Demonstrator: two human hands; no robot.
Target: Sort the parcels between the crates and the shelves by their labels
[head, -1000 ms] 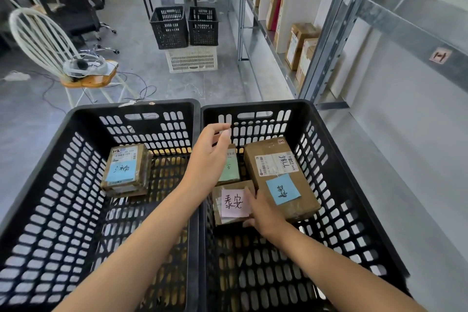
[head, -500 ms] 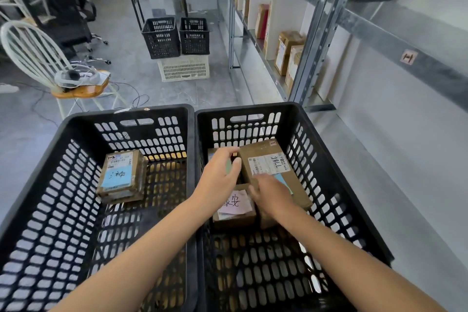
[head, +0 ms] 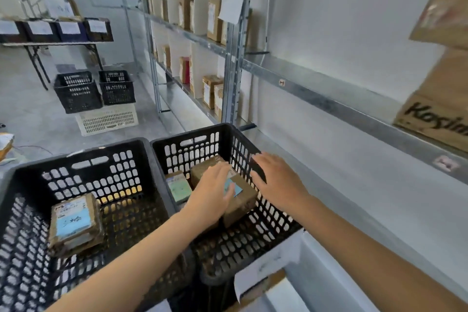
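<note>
The sort looks to be partway through. The left crate (head: 83,180) holds one parcel (head: 74,223) with a blue label, lying flat near its left wall. The right crate (head: 187,152), touching it side by side, has at least two items left: a brown box (head: 241,206) with a blue label, and just to its left a small green parcel (head: 178,186) near the far wall. Something more may lie under the forearm, but it is hidden. Beyond the crates, the shelves (head: 202,40) already carry a row of upright shelf parcels (head: 210,91), so some placing seems done. What sits in the right crate has yet to go to its spot.

The left hand (head: 211,196) lies on top of the box, fingers nearly straight and laid flat across its label, with the thumb along the near side. It presses or steadies the box and does not grasp it. The right hand (head: 277,185) is spread wide, fingers straight, at the right crate's right wall, beside the box. Motion blur leaves it unclear whether it touches the wall, the box's side, or neither. It holds nothing. My guess is that both hands are closing in on the box from either side to lift it out.
</note>
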